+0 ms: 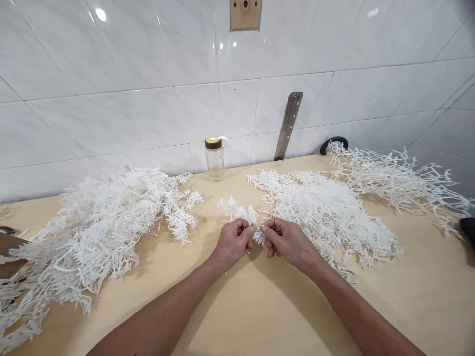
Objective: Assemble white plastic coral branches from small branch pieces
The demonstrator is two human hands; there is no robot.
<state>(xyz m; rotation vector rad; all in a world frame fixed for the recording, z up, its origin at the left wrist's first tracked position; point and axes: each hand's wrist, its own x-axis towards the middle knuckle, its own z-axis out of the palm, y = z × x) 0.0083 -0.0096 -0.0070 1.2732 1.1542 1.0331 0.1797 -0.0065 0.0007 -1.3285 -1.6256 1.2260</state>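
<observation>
My left hand [233,241] and my right hand [284,240] meet fingertip to fingertip above the table, both in a pinch. From the left fingers a small white branched plastic sprig [239,211] sticks out toward the wall. More white bristly tips [259,236] show between the two hands, at the right fingertips. Where one piece ends and another begins is hidden by the fingers. Just beyond the right hand lies a heap of short white sprigs [322,210]. To the left spreads a larger heap of white branched sprigs [122,217].
A clear bottle [214,160] with a dark and yellow lid stands near the tiled wall. Beside it a metal bar [288,126] leans on the wall. Bare white branching stems [401,178] lie at the far right, near a black curved object [333,143]. The wooden table [260,316] runs underneath.
</observation>
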